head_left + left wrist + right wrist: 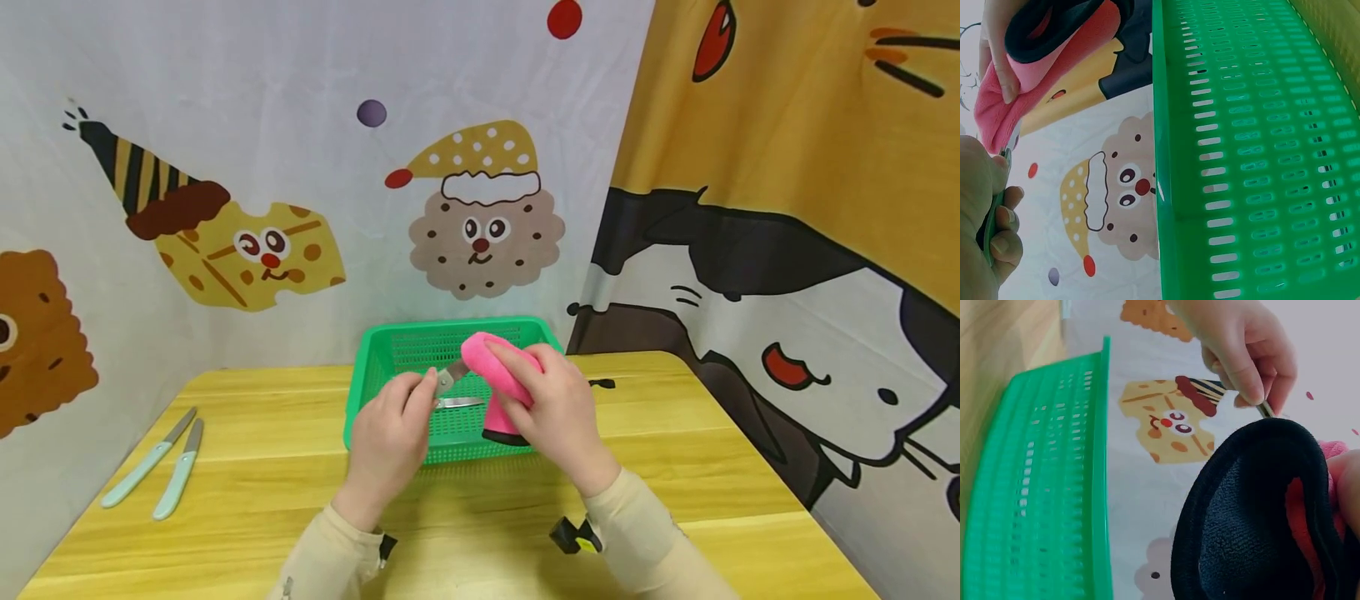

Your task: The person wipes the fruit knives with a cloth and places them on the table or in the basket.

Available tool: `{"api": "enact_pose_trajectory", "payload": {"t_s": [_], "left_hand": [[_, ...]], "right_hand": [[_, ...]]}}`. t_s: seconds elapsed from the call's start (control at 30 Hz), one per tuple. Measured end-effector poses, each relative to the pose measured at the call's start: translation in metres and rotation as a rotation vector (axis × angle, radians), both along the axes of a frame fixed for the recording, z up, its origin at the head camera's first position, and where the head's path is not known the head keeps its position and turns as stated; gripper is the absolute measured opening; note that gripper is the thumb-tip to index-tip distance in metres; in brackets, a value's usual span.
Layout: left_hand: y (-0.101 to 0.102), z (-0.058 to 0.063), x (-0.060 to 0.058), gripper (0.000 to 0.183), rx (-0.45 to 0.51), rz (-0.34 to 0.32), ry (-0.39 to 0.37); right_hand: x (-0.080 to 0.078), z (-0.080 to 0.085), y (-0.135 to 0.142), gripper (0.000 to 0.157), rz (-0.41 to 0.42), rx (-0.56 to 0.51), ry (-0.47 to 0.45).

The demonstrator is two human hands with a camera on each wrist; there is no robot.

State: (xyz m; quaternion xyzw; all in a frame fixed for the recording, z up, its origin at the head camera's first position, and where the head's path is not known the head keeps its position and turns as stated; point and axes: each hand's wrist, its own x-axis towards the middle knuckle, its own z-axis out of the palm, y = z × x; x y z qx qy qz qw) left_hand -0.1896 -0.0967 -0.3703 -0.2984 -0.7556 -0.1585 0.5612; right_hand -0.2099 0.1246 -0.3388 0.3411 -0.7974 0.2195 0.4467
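My left grip is clamped round the pale handle of a knife, which probably leaves its blade free. My right grip pinches a plush pink mitt over that blade, the thick pile likely shielding the fingers; its black-rimmed mouth hangs below. Beneath both I see a slotted green plastic basket with another blade showing. Leftward on the wood-grained worktop, two slim, mint-handled knives lie side by side.
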Motion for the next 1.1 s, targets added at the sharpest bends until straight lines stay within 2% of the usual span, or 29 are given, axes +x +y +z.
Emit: {"api": "enact_pose_trajectory", "payload": {"t_s": [0.17, 0.37, 0.57, 0.87, 1.1], "left_hand": [[-0.001, 0.000, 0.000, 0.024, 0.002, -0.008, 0.004], [-0.003, 0.000, 0.000, 0.026, 0.013, -0.002, -0.038], [-0.003, 0.000, -0.001, 0.026, 0.038, 0.006, -0.018], [-0.002, 0.001, -0.001, 0.024, 0.030, 0.011, 0.010], [0.000, 0.001, 0.000, 0.020, 0.037, -0.022, 0.026]], "right_hand": [[-0.002, 0.005, 0.007, 0.053, -0.013, 0.023, 0.000], [-0.003, 0.009, 0.012, 0.051, -0.029, -0.036, 0.006], [0.006, 0.011, 0.005, 0.050, 0.026, -0.064, 0.027], [0.019, 0.001, -0.020, 0.054, 0.121, -0.027, -0.001], [0.019, -0.008, -0.027, 0.054, 0.101, -0.015, -0.054]]}}
